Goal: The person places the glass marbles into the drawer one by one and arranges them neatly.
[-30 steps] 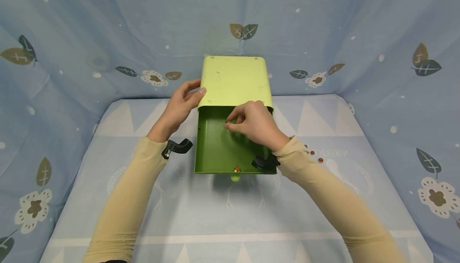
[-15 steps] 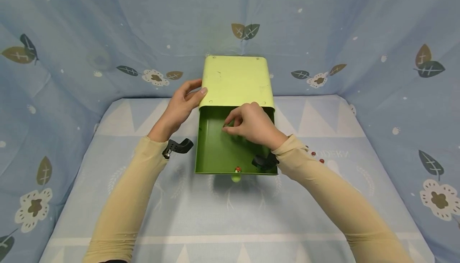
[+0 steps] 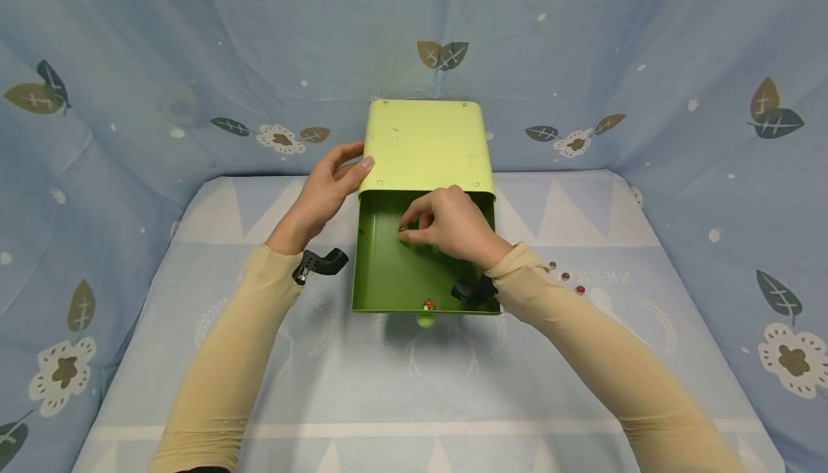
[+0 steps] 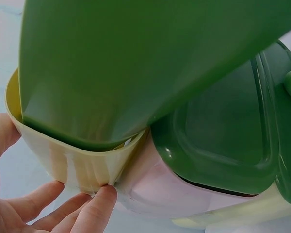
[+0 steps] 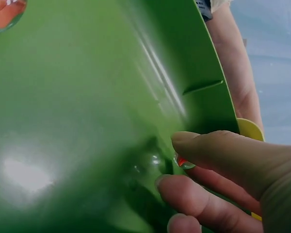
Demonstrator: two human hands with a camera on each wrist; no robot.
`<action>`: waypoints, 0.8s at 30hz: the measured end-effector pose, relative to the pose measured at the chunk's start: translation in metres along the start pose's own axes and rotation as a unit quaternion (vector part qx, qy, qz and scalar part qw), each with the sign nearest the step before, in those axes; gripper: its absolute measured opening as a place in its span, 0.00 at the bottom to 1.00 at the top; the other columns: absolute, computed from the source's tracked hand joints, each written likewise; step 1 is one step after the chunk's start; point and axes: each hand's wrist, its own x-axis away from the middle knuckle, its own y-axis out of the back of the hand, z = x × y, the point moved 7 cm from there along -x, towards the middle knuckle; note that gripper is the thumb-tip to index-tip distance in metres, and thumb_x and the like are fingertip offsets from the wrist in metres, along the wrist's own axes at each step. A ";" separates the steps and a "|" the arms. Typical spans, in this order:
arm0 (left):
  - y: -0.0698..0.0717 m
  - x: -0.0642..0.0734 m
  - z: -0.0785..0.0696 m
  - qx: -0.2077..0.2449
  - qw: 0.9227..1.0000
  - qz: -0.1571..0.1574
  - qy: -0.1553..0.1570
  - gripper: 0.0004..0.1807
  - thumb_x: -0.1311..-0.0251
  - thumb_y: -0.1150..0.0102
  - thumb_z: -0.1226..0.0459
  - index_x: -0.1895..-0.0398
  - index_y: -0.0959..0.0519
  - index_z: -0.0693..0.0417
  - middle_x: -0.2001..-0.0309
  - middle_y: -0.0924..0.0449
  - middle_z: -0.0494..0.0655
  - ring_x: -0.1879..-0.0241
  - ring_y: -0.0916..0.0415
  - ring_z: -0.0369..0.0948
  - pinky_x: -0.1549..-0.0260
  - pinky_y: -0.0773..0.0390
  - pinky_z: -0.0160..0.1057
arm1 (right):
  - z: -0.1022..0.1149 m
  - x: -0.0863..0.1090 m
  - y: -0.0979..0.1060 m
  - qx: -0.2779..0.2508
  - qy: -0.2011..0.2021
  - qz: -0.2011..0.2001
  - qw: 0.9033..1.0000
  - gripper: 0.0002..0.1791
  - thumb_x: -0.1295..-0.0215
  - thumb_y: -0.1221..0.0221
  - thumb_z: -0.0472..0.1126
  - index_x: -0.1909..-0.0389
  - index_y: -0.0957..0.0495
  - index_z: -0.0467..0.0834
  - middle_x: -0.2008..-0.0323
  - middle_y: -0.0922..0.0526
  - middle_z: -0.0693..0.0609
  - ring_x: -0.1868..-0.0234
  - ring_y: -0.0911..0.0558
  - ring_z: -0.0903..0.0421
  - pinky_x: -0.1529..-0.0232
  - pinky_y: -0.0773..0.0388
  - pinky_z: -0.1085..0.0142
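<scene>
I have the left hand [image 3: 326, 189] spread against the side wall of the yellow-green casing [image 3: 427, 146], thumb by the top edge and fingers fairly straight, closed round nothing. The right hand [image 3: 456, 225] is inside the pulled-out green drawer [image 3: 388, 279], thumb and forefinger nearly together, with 1 small glass-looking marble [image 5: 183, 162] pinched between the tips, red showing inside it. I cannot tell whether it touches the drawer floor.

A 2nd marble [image 3: 429, 304] sits in the drawer, nearer the wearer than either hand, by the front wall. Another 3 little round pieces [image 3: 566, 277] lie on the tabletop [image 3: 401, 379], outward of the right wrist.

I judge the step in hand to be setting the pinched marble down. I would bring the right fingertips right to the floor before parting them, slowly and evenly, since a smooth ball on a smooth base will likely roll. Light, steady pressure from the left hand should stop the casing shifting. Lifting the right hand out, I'd mind the black wrist mount [image 3: 475, 290], which could catch the drawer's side wall.
</scene>
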 end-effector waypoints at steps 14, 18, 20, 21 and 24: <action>0.000 0.001 0.001 -0.004 1.000 0.001 0.002 0.35 0.16 0.41 0.51 0.15 0.37 0.54 0.18 0.36 0.49 0.22 0.32 0.48 0.25 0.28 0.53 | -0.003 0.002 -0.003 0.009 -0.007 -0.002 1.000 0.05 0.32 0.22 0.43 0.58 0.05 0.48 0.79 0.17 0.59 0.79 0.21 0.58 0.75 0.24 0.63; 0.000 0.001 0.001 -0.005 1.000 0.002 0.004 0.35 0.16 0.41 0.51 0.15 0.37 0.54 0.18 0.36 0.49 0.22 0.33 0.47 0.25 0.28 0.53 | -0.003 0.003 -0.002 0.005 -0.010 -0.001 1.000 0.05 0.31 0.22 0.44 0.58 0.05 0.48 0.79 0.17 0.59 0.79 0.21 0.58 0.75 0.24 0.63; 0.000 0.001 0.000 -0.006 1.000 0.002 0.004 0.35 0.16 0.41 0.51 0.15 0.37 0.54 0.18 0.36 0.49 0.22 0.33 0.47 0.25 0.28 0.53 | -0.003 0.003 -0.002 0.006 -0.011 -0.003 1.000 0.05 0.31 0.22 0.44 0.58 0.05 0.48 0.79 0.17 0.59 0.79 0.21 0.58 0.75 0.24 0.62; 0.000 0.001 0.000 -0.007 1.000 0.002 0.003 0.35 0.16 0.41 0.51 0.15 0.37 0.54 0.18 0.36 0.49 0.21 0.33 0.47 0.25 0.29 0.53 | -0.003 0.003 -0.002 0.006 -0.011 -0.004 1.000 0.05 0.31 0.22 0.44 0.58 0.05 0.49 0.79 0.17 0.59 0.79 0.21 0.58 0.75 0.24 0.62; 0.001 0.000 -0.001 -0.006 1.000 0.002 0.002 0.35 0.16 0.41 0.51 0.15 0.37 0.54 0.18 0.36 0.49 0.22 0.33 0.46 0.25 0.29 0.53 | -0.003 0.003 -0.001 0.007 -0.010 -0.009 1.000 0.06 0.31 0.22 0.45 0.58 0.05 0.48 0.79 0.17 0.59 0.79 0.21 0.58 0.75 0.24 0.62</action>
